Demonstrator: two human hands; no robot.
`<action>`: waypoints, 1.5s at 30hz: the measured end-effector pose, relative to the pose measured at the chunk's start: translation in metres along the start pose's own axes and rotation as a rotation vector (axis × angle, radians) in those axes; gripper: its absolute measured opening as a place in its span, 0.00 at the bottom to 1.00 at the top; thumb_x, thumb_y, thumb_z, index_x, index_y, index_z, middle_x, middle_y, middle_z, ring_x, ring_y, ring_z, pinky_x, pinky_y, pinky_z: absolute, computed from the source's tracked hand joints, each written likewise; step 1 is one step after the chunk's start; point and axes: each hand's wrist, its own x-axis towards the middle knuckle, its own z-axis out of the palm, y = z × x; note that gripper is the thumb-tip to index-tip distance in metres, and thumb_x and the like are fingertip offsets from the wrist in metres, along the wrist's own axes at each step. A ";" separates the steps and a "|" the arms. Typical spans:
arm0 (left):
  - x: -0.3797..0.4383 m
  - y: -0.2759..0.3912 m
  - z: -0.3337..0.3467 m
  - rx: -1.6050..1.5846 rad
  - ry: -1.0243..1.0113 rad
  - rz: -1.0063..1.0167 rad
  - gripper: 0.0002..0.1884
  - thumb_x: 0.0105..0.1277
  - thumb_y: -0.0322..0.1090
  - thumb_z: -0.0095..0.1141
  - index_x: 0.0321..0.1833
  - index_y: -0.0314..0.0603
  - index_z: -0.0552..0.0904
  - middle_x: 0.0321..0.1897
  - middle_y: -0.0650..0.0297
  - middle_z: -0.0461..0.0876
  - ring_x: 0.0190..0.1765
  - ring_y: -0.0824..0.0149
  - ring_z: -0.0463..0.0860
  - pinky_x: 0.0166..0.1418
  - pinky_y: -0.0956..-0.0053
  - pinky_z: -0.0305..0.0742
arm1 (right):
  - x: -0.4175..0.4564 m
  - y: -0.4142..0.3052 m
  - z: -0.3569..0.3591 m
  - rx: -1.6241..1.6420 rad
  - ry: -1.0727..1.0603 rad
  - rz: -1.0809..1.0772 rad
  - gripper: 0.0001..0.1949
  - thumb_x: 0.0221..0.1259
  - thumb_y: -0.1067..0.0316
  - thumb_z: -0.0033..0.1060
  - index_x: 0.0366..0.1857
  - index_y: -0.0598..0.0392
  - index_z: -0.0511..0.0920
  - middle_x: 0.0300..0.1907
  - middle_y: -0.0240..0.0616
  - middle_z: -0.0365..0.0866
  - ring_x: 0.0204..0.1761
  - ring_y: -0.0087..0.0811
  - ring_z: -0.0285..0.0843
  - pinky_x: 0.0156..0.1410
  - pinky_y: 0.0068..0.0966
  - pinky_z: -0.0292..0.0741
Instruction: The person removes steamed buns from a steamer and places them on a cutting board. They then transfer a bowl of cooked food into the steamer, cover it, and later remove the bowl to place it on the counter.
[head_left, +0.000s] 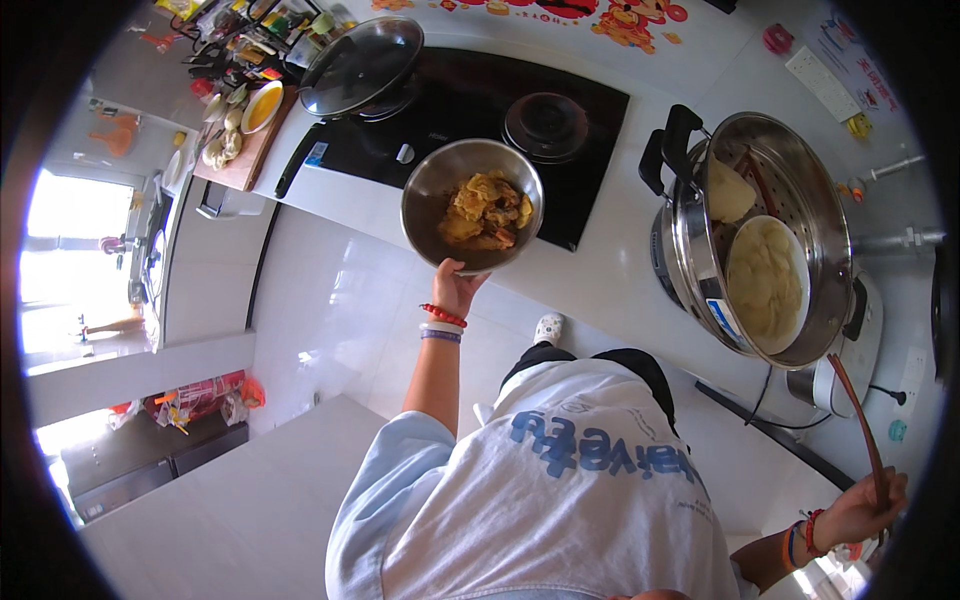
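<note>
My left hand (456, 285) holds the near rim of a stainless steel bowl (421, 196) above the counter by the cooktop. Fried, golden-brown food (487, 210) lies in the bowl. At the lower right, my right hand (870, 504) grips a pair of wooden chopsticks (860, 412), their tips pointing up towards the steamer. The large steel steamer pot (821, 202) stands on the right with its perforated tray showing. Inside it are a white bowl (766, 289) of pale, sliced food and a pale chunk (729, 193) beside brown sticks.
A lidded pan (364, 67) sits on the black cooktop (472, 90), its handle (296, 161) over the counter edge. Left of it, a cutting board (251, 154) bears a bowl of yellow liquid (264, 106). A white appliance (859, 345) with a cord stands behind the steamer.
</note>
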 end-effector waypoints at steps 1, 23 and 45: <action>0.004 0.000 -0.002 -0.001 -0.006 -0.011 0.27 0.57 0.28 0.38 0.62 0.29 0.60 0.59 0.48 0.68 0.59 0.51 0.71 0.61 0.60 0.71 | -0.002 -0.001 0.002 0.023 -0.014 0.025 0.09 0.63 0.73 0.49 0.23 0.55 0.68 0.27 0.37 0.61 0.31 0.28 0.62 0.43 0.24 0.63; -0.015 0.011 0.005 0.161 0.062 -0.134 0.25 0.61 0.58 0.49 0.47 0.42 0.73 0.40 0.60 0.75 0.46 0.60 0.76 0.50 0.62 0.73 | -0.050 0.029 0.049 -0.089 0.147 -0.191 0.12 0.69 0.65 0.38 0.24 0.55 0.59 0.27 0.31 0.54 0.24 0.22 0.47 0.29 0.18 0.56; -0.181 -0.099 0.002 0.663 0.274 -0.140 0.21 0.70 0.48 0.42 0.18 0.49 0.63 0.09 0.74 0.55 0.10 0.79 0.53 0.12 0.82 0.45 | -0.072 0.077 -0.020 -0.014 0.380 0.103 0.19 0.69 0.57 0.38 0.17 0.49 0.55 0.19 0.27 0.49 0.16 0.19 0.42 0.17 0.17 0.44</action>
